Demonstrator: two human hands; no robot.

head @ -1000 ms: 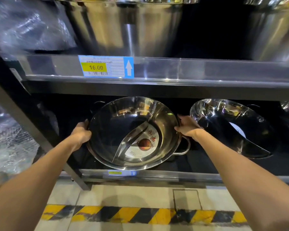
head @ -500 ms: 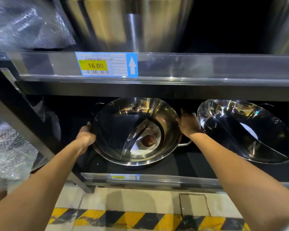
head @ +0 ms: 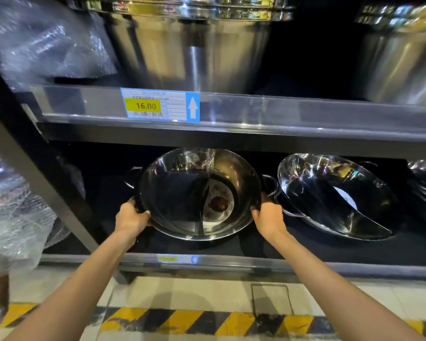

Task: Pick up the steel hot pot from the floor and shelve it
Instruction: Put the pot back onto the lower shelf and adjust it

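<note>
The steel hot pot is a shiny round pan with a curved centre divider and a paper label inside. It leans tilted toward me on the dark bottom shelf, deep under the upper shelf. My left hand grips its lower left rim with the thumb over the edge. My right hand holds the lower right rim, just below the pot's right loop handle. The pot's bottom edge rests on or close to the shelf surface.
A second divided hot pot leans just right of my right hand, almost touching the first. Large steel stockpots fill the upper shelf, which carries a 16.00 price tag. Bubble-wrapped goods sit left. Yellow-black floor tape runs below.
The pot has gone deeper into the bottom shelf and stands more upright. Both hands slid from its upper sides down to the lower rim. The camera moved closer and lower.
</note>
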